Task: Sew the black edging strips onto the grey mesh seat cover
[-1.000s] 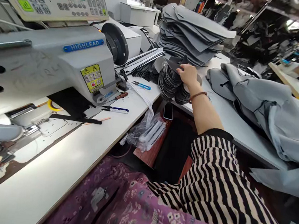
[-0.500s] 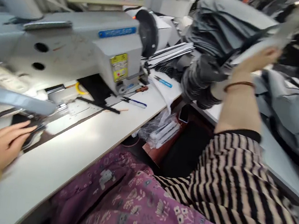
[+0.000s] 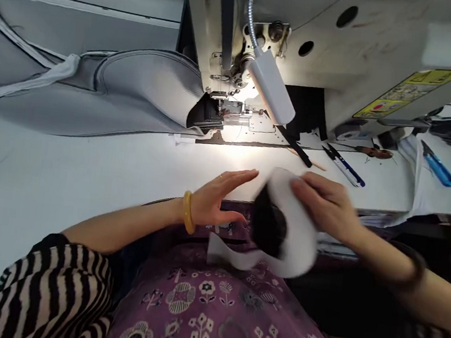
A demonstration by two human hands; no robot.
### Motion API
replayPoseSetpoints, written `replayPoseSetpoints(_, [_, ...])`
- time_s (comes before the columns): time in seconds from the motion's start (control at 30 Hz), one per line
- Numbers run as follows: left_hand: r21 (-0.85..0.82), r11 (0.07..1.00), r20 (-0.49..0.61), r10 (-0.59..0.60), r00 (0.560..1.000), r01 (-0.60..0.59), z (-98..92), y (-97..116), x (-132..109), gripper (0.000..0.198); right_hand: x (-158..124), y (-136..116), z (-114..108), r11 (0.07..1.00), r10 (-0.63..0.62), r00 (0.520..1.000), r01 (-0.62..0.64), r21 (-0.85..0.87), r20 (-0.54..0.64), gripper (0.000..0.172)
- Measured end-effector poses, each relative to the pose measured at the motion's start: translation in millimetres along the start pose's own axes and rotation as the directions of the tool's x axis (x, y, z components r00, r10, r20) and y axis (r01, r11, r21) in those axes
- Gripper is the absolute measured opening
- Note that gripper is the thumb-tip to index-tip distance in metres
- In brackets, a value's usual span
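Everything was seen through one camera, worn on the person's head. It was tipped forward and steeply down. The lap, covered by a purple flowered cloth (image 3: 192, 307), was seen from above, at the bottom of the view. The left hand (image 3: 213, 203) and the right hand (image 3: 328, 206) were seen up close, near the middle. The white table (image 3: 85, 173) was looked down on, over its near edge. The sewing machine (image 3: 372, 44) was faced from the front, a bit farther off, and its top was cut off by the view's upper edge.
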State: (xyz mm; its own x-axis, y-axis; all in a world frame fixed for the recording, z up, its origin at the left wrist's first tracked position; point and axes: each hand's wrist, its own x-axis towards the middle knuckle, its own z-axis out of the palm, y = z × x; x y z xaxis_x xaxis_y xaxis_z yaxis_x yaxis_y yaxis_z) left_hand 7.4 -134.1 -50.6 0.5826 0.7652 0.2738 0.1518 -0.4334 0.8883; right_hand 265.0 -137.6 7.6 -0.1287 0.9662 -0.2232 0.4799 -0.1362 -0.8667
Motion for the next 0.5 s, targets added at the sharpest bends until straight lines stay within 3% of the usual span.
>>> replayPoseSetpoints(0.07, [-0.241, 0.952, -0.116, -0.22, 0.969, 0.187, 3.0, 3, -7, 0.063, 18, -6, 37, 0.974, 0.072, 0.994, -0.087, 0.209, 0.078, 0.048])
replayPoseSetpoints(0.17, [-0.528, 0.77, -0.258, -0.546, 0.797, 0.357, -18.0, 3, -5, 0.046, 41, -5, 85, 0.841, 0.205, 0.948, -0.298, 0.452, 0.245, 0.037])
replayPoseSetpoints(0.27, [-0.663, 0.645, -0.302, -0.695, 0.652, 0.381, -43.3, 2, 4, 0.04, 46, -3, 113, 0.75, 0.216, 0.89, -0.415, 0.515, 0.402, 0.035])
replayPoseSetpoints(0.37, [-0.7, 0.586, -0.273, -0.747, 0.606, 0.407, -54.7, -1, 10, 0.039, 40, -6, 127, 0.723, 0.186, 0.856, -0.452, 0.523, 0.483, 0.037])
replayPoseSetpoints(0.5, [-0.686, 0.613, -0.341, -0.747, 0.57, 0.392, -51.4, -9, 13, 0.044, 38, -13, 137, 0.744, 0.121, 0.828, -0.44, 0.502, 0.547, 0.036])
